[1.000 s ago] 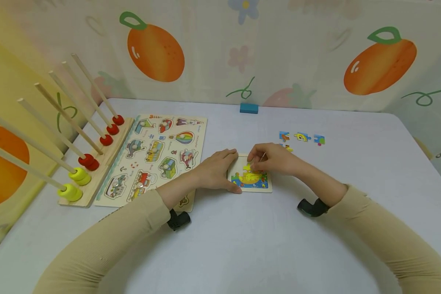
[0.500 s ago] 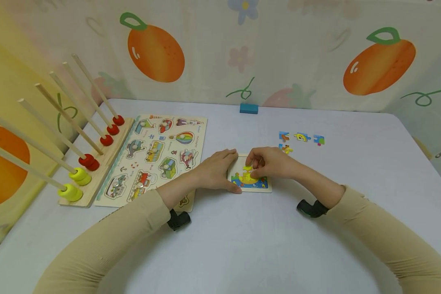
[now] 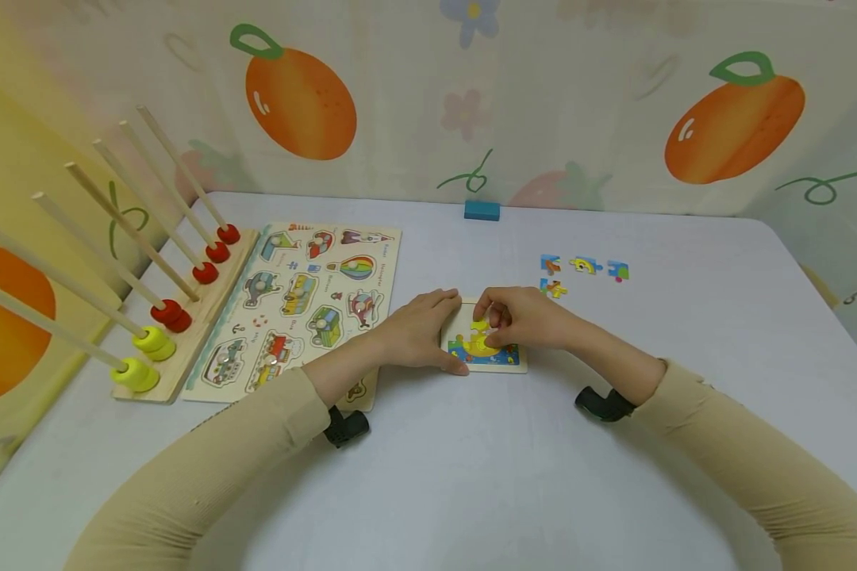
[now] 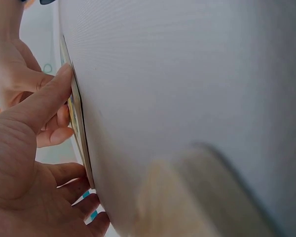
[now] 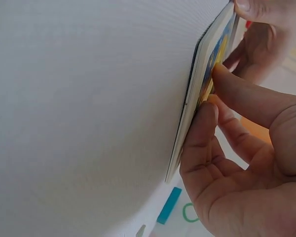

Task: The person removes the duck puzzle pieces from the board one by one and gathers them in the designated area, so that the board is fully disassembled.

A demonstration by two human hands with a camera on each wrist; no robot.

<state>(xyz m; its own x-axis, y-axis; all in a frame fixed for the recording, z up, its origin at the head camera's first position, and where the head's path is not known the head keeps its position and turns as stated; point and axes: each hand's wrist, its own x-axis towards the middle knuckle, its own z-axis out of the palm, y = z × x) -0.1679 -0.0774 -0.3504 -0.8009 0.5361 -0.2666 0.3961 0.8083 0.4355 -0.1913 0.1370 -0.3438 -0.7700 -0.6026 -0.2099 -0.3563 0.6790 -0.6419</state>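
A small jigsaw board [image 3: 486,367] with a pale frame lies flat on the white table, its lower part filled with blue and yellow pieces. My left hand [image 3: 420,329] holds it along the left side, thumb at the near corner and fingers at the far corner. Over its right half, my right hand [image 3: 528,317] has thumb and curled fingers down at a yellow puzzle piece [image 5: 210,89], which they largely cover. The right wrist view shows the thumb tip [image 5: 219,71] against the picture. Several loose jigsaw pieces [image 3: 584,266] lie beyond the right hand.
Left of the board lies a wooden vehicle peg puzzle [image 3: 314,317], partly under the left forearm. Beside it a counting rack [image 3: 207,317] raises several tall rods with red and yellow beads. A blue block [image 3: 482,211] sits at the table's back edge.
My right hand has come slightly down and left over the jigsaw board, its fingers lower on the picture. The loose piece behind it now shows more fully. My left hand stays put.
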